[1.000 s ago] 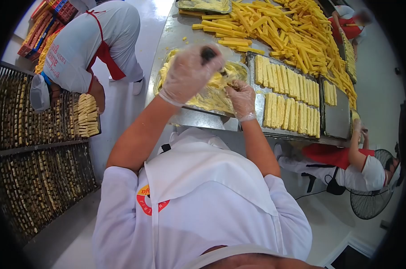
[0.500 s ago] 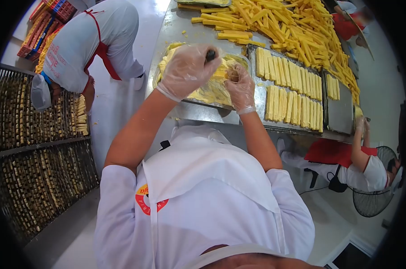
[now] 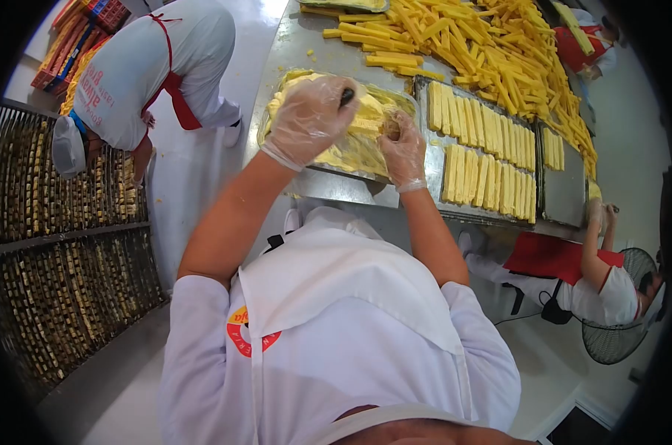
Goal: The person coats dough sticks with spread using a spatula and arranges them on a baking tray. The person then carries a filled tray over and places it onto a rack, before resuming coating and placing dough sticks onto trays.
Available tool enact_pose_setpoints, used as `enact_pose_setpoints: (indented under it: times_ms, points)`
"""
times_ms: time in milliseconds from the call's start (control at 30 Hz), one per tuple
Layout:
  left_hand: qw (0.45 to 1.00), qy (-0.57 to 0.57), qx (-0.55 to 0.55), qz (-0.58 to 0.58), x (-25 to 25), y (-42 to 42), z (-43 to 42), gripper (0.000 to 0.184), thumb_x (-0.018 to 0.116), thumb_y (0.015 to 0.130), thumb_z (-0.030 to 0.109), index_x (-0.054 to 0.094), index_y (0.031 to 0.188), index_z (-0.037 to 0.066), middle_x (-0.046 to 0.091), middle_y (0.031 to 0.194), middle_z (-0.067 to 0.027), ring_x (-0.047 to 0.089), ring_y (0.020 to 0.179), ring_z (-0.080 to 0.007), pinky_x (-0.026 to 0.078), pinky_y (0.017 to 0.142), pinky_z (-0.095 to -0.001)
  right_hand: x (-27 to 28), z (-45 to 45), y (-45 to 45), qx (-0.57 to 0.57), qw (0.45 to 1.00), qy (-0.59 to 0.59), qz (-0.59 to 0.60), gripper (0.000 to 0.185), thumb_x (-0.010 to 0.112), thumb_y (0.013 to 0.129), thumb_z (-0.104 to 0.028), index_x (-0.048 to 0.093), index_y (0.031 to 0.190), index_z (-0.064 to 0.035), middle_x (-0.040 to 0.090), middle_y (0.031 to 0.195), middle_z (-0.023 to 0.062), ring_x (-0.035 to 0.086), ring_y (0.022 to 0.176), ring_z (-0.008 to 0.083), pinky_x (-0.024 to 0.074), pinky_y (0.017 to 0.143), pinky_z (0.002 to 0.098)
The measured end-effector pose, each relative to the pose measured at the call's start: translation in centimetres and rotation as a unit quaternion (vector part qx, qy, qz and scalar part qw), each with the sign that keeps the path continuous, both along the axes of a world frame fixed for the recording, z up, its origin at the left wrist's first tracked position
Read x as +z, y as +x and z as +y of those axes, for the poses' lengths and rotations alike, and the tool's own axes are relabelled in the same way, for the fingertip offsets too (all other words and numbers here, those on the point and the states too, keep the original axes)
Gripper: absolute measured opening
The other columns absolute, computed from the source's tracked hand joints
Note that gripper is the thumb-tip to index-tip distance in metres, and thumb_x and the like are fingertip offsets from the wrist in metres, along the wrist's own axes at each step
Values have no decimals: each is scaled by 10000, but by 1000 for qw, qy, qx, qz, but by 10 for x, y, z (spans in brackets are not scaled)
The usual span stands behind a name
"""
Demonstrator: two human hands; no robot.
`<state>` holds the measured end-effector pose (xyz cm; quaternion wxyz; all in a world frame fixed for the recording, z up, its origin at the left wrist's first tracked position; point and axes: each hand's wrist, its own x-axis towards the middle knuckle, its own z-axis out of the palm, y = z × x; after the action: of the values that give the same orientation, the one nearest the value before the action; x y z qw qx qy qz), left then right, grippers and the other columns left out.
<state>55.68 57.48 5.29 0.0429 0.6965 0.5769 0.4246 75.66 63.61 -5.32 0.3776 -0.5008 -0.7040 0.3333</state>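
Observation:
My left hand (image 3: 312, 122), in a clear plastic glove, is closed around a tool with a black handle (image 3: 347, 96). Only the handle's end shows; the working end is hidden. Beneath both hands lies a metal tray (image 3: 263, 122) smeared with pale yellow cream (image 3: 347, 157). My right hand (image 3: 404, 154), also gloved, pinches a yellow stick (image 3: 371, 126) over the tray's right side, its end largely covered by the fingers. Just to the right, a dark baking tray (image 3: 423, 104) carries two rows of cream-coated sticks (image 3: 478, 122).
Loose yellow sticks (image 3: 484, 52) heap over the back of the metal table (image 3: 277, 55). Another tray (image 3: 562, 189) stands farther right. A co-worker (image 3: 165, 67) bends over racks (image 3: 61, 193) at left; another person (image 3: 573, 271) is at right, near a fan (image 3: 621, 334).
My left hand has shifted slightly down over the tray. The stick by my right hand now looks paler and less distinct. At left, the bending co-worker's hands have moved.

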Motion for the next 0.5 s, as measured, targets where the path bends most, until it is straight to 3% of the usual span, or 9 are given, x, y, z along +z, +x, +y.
enact_pose_setpoints:
  times_ms: [100,200,300,400,500]
  points:
    - [979,-44,-22,-198,13,4,-4,140,718,890,108,647,970,19,644,822,-76,613,717,-147,513,692,-299,5,-2,-3,-12,999,-32,35,443,645,779,4,620,1221,19,699,1017,93,662,880,150,533,795,292]
    - [927,-54,21,-370,-20,-14,4,153,732,870,100,651,957,4,651,793,-78,605,685,-140,503,661,-288,0,-3,1,0,996,-61,69,373,669,772,13,662,1145,14,701,1009,78,652,863,128,527,773,280]
    - [974,-81,109,-181,-19,-37,0,148,738,853,95,654,925,-4,649,738,-74,615,671,-137,505,644,-295,-9,-2,5,5,999,-39,19,312,687,777,0,685,1089,11,705,1002,82,654,873,128,528,766,282]
    - [991,-21,61,-119,-15,-38,1,151,718,872,136,654,916,6,660,738,-103,639,662,-190,514,651,-321,-3,-7,0,-19,998,-65,17,251,698,783,-10,696,1032,21,701,998,84,661,889,131,535,771,289]
    - [996,38,15,-77,-1,-32,2,155,706,882,156,652,921,16,671,762,-134,656,675,-251,524,664,-347,10,-13,0,28,999,19,-26,353,694,785,16,654,1136,20,675,1064,105,657,946,155,545,793,300]
